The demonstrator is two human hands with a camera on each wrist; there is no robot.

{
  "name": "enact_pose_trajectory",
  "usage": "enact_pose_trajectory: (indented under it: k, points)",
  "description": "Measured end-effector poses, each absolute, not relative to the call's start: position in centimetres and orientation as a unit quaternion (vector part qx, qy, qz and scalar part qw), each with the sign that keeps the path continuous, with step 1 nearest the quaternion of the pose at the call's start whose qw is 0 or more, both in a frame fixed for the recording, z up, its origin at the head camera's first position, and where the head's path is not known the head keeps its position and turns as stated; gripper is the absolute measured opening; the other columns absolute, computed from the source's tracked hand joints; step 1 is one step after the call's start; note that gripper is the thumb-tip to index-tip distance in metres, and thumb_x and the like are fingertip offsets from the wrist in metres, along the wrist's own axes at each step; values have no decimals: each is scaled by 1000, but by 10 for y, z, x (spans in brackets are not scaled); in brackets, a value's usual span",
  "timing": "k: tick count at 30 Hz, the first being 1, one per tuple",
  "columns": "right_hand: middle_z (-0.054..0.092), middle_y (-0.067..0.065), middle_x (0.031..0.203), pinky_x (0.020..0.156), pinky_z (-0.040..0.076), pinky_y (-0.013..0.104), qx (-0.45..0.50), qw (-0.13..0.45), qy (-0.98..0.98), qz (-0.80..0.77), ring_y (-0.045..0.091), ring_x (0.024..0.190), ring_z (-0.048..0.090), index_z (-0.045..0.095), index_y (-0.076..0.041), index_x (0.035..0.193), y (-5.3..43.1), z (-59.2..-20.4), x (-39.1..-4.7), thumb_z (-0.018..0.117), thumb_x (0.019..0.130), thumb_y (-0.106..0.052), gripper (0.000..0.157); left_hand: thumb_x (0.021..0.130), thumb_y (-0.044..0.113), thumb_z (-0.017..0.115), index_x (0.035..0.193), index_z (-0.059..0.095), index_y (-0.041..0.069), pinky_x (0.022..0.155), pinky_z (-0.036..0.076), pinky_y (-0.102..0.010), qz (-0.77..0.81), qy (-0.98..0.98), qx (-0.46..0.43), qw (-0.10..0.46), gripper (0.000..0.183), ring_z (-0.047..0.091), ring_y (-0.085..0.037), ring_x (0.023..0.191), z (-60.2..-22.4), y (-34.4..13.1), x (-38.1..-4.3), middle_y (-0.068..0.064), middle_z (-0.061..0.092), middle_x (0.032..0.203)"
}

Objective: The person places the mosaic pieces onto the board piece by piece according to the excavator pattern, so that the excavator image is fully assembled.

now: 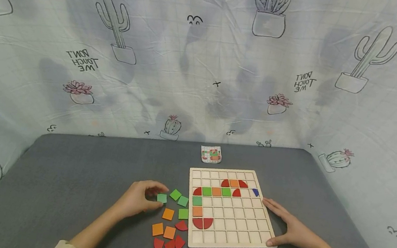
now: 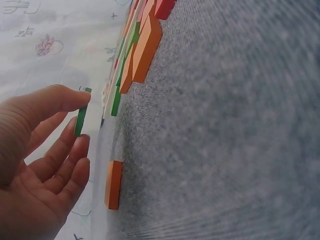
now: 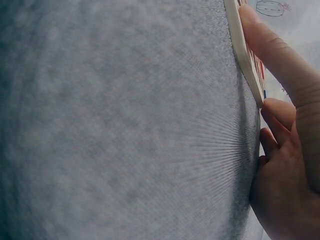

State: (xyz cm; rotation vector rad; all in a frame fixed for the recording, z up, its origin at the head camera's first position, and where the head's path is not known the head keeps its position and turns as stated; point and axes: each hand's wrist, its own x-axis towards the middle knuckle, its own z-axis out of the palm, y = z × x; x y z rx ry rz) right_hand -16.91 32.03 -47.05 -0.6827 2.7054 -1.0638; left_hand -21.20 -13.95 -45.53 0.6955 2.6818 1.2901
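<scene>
My left hand (image 1: 137, 198) pinches a green square tile (image 1: 162, 198) between thumb and fingers; in the left wrist view the tile (image 2: 82, 114) is seen edge-on, held above the table. My right hand (image 1: 295, 231) lies along the right edge of a pale wooden grid board (image 1: 235, 214). Its thumb rests on the near right corner and its fairly straight fingers touch the side. Red quarter-circle, orange and green square pieces sit in cells on the board's left and upper parts. A small blue piece (image 1: 255, 192) lies near its upper right edge.
Left of the board lie loose green tiles (image 1: 175, 195), orange tiles (image 1: 158, 229) and red quarter-circles (image 1: 169, 247). A small printed pattern card (image 1: 211, 154) lies beyond the board. The grey table (image 1: 80, 175) meets a cactus-print curtain (image 1: 205, 78) at the back and sides.
</scene>
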Motion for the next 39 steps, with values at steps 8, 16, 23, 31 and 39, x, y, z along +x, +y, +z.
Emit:
enact_pose_trajectory:
  k: [8,16,23,31,39]
  points:
    - [27,17,147,96,33,34,-227,78,903,-357,-19,125,10,30,-12,145,321,-472,-169,83,63,-31,100,73,14,77,105,67,15,73,48,-26,420,875,236,39,33,58,-16,87,-453,-130,-212,2,67,102]
    - [27,18,147,96,32,35,-220,74,909,-346,-22,124,8,29,-12,145,323,-475,-169,83,63,-34,101,75,14,76,105,67,14,72,48,-32,426,864,264,45,31,57,-17,85,-445,-96,-220,2,66,98]
    - [27,17,148,96,33,39,-215,77,910,-345,-22,123,8,30,-12,145,322,-475,-170,83,62,-35,101,76,14,75,107,67,9,69,47,-28,434,843,310,74,33,57,-17,82,-437,-55,-230,0,66,97]
    - [25,17,148,95,33,33,-217,84,905,-357,-22,123,9,28,-12,146,323,-477,-171,83,63,-31,101,76,13,74,105,68,10,66,46,-21,412,840,344,83,30,56,-11,77,-436,-9,-239,1,66,93]
    - [27,17,148,95,32,28,-225,76,905,-354,-20,125,10,29,-12,145,322,-477,-172,83,64,-31,100,77,16,74,103,69,15,67,44,-17,346,865,353,81,26,55,-4,78,-435,45,-256,7,66,92]
